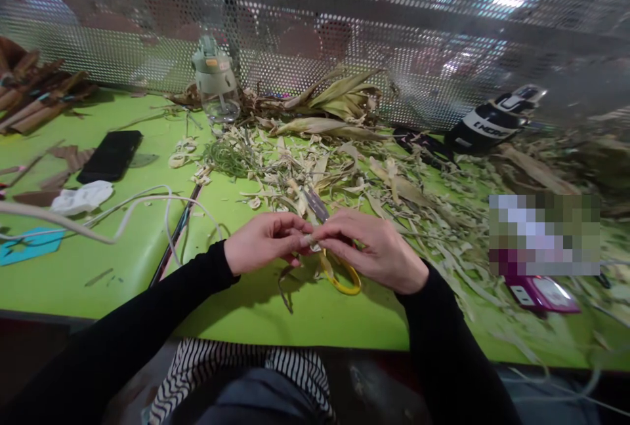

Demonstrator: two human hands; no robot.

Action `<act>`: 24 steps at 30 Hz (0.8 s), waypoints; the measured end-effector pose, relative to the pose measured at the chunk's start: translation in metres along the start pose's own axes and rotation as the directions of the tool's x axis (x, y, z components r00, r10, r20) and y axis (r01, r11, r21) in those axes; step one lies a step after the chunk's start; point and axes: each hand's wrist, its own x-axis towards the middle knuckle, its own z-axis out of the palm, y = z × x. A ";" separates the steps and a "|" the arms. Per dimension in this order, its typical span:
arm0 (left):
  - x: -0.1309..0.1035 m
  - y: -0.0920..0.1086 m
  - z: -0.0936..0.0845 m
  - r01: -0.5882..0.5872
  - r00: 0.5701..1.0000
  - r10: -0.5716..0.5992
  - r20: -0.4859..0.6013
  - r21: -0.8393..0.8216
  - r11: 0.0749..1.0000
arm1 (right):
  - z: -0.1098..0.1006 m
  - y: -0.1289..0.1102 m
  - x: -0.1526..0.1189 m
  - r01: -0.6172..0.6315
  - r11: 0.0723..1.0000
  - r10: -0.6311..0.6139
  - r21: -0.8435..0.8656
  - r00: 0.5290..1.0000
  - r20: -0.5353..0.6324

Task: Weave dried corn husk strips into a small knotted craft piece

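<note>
My left hand (268, 241) and my right hand (371, 248) meet fingertip to fingertip above the green table. Both are closed in a pinch on a small piece of pale dried husk strip (311, 241). A thin, darker strip (284, 287) dangles beneath my left fingers. Under my right hand lies a pair of scissors with a yellow handle (350, 286), its blades pointing away from me and partly covered by my fingers. Just beyond my hands, husk scraps (319, 169) are spread in a loose heap. The fingers hide part of the piece being pinched.
A clear bottle (216, 84) and long dried husks (339, 107) stand by the perforated metal screen (295, 51). To the left are a black phone (111, 156) and white cables (142, 199). A dark bottle (487, 123) and a magenta power socket (544, 294) are at right.
</note>
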 end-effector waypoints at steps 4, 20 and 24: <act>0.001 -0.002 0.001 -0.038 0.999 0.041 -0.032 0.082 0.996 | 0.004 -0.001 -0.002 0.018 0.998 -0.019 -0.056 1.000 -0.023; 0.002 -0.011 0.007 -0.148 0.970 0.193 -0.148 0.271 0.951 | 0.010 -0.006 0.000 -0.025 0.996 0.022 -0.089 0.999 -0.036; 0.003 -0.010 0.009 -0.142 0.971 0.175 -0.160 0.196 0.970 | 0.008 -0.008 0.000 -0.055 0.997 0.050 -0.060 0.995 -0.085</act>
